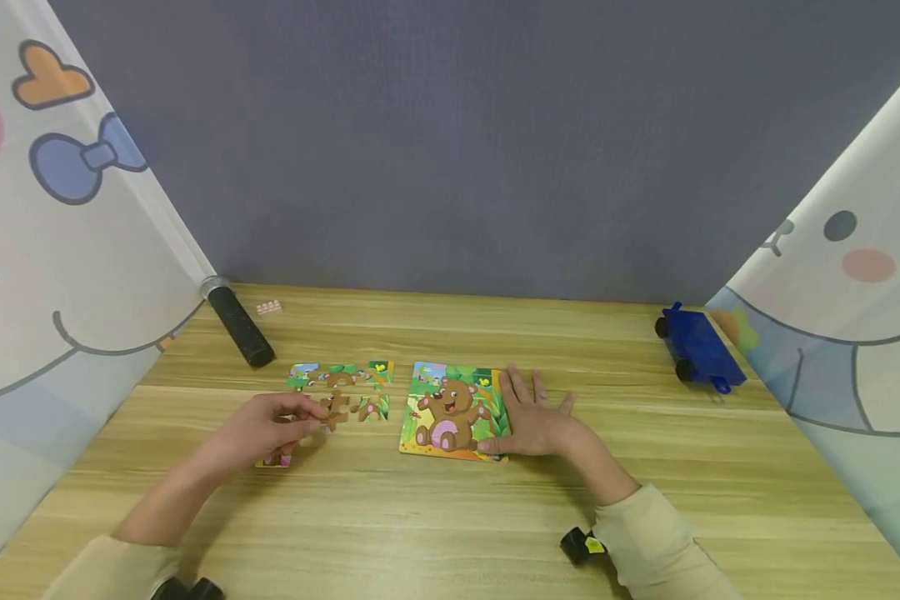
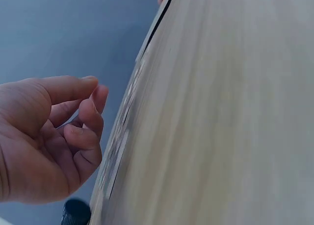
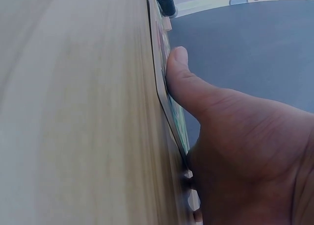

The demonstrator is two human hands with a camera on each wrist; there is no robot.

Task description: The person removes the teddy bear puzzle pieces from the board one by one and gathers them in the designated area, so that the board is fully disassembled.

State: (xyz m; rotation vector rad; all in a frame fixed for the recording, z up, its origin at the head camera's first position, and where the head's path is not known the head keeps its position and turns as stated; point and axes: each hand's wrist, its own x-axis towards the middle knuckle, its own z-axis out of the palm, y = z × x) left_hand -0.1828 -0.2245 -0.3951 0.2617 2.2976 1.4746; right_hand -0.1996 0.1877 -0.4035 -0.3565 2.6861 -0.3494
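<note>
Face up near the middle of the table lies a square bear picture puzzle [image 1: 444,417]. My right hand [image 1: 537,417] rests on its right edge with fingers spread; in the right wrist view the thumb [image 3: 184,80] lies along the board's top. To the left are several loose puzzle pieces, among them a bear-face piece [image 1: 341,377] and a green and brown piece [image 1: 372,408]. My left hand [image 1: 270,429] is over the lower left pieces, fingertips beside a brown piece [image 1: 335,412]. The left wrist view shows bent fingers [image 2: 88,117], thumb and fingertips close together, with nothing visible between them.
A black microphone [image 1: 240,325] lies at the back left, beside a small pink-and-white item [image 1: 268,307]. At the back right is a blue wheeled toy [image 1: 701,348]. A grey panel [image 1: 450,150] rises behind the table.
</note>
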